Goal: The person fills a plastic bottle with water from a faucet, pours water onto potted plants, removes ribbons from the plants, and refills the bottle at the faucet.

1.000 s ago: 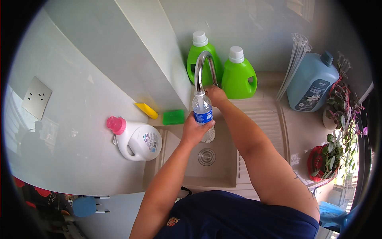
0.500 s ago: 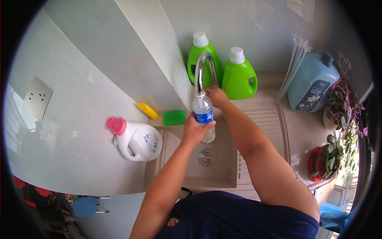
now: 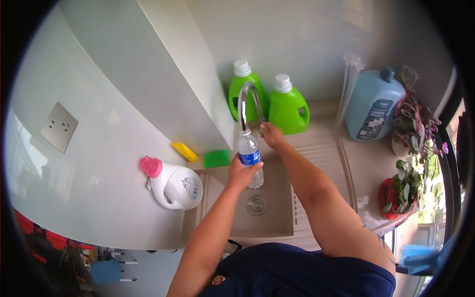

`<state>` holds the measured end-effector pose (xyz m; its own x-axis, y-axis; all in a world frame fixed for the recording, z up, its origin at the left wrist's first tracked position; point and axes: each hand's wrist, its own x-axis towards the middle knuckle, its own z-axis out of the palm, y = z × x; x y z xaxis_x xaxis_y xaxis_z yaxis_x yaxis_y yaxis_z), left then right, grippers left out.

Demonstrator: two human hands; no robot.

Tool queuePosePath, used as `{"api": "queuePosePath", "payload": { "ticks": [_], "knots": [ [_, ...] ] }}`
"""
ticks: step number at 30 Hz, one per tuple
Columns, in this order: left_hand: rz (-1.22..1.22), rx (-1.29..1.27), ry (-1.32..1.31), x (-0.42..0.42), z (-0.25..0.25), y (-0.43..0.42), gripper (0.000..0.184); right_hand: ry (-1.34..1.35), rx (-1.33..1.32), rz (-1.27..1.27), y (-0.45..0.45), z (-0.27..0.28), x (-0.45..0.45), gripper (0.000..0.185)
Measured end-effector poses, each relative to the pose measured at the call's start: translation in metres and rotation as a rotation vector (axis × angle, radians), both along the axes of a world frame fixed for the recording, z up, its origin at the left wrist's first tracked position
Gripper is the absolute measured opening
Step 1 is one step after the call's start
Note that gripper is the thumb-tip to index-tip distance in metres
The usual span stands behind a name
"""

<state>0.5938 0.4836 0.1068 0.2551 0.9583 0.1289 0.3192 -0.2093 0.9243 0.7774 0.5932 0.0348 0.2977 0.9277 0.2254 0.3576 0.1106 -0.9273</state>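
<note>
Single head cam, worn above near side of sink, looking forward and down, close range

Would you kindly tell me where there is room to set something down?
Free: the counter between the blue bottle and red pot, and the ribbed drainboard between the right forearm and that bottle. Crowded: around the faucet, with green bottles behind and both hands close.

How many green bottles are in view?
2. The left bottle stands behind the tap, partly covered by it; the right bottle stands right of the tap, beyond the right hand. Any behind them would be hidden.
</note>
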Motion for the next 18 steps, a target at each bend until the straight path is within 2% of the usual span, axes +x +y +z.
{"api": "queuePosePath", "payload": {
  "ticks": [2,3,4,5,6,7,8,9,11,13,16,18],
  "knots": [
    [0.059,-0.042,0.039,-0.001,0.007,-0.013,0.044,0.596,-0.292,0.058,-0.028,0.002,-0.006,0.037],
    [0.025,-0.089,-0.001,-0.006,0.001,-0.017,0.041,0.443,-0.073,0.14,-0.027,-0.055,-0.003,0.033],
    [-0.031,-0.142,-0.041,-0.012,-0.01,-0.016,0.039,-0.453,0.055,0.21,-0.046,-0.053,0.0,0.029],
    [-0.108,-0.196,-0.125,-0.017,-0.027,-0.014,0.037,-0.167,-0.084,0.229,-0.07,-0.053,-0.011,0.024],
    [-0.125,-0.188,-0.227,-0.016,-0.027,-0.022,0.038,0.388,-0.232,0.201,-0.12,-0.012,-0.023,0.031],
    [-0.146,-0.155,-0.239,-0.016,-0.025,-0.032,0.037,0.4,-0.251,0.129,-0.157,0.006,-0.037,0.04],
    [-0.153,-0.119,-0.25,-0.014,-0.02,-0.043,0.037,0.288,-0.265,0.19,-0.197,0.031,-0.04,0.051],
    [-0.216,-0.136,-0.247,-0.009,-0.014,-0.055,0.037,0.236,-0.209,0.189,-0.226,0.031,-0.043,0.056],
    [-0.315,-0.106,-0.299,-0.01,0.003,-0.08,0.049,0.181,-0.155,0.166,-0.269,0.039,-0.047,0.062],
    [-0.395,-0.099,-0.277,-0.006,0.02,-0.113,0.051,-0.038,0.033,0.225,-0.317,0.056,-0.046,0.079],
    [-0.534,-0.068,-0.248,0.007,0.041,-0.164,0.058,0.038,0.16,0.166,-0.373,0.076,-0.048,0.088],
    [-0.691,-0.1,-0.198,0.016,0.055,-0.195,0.066,0.013,0.159,0.086,-0.403,0.068,-0.051,0.091]
  ]
}}
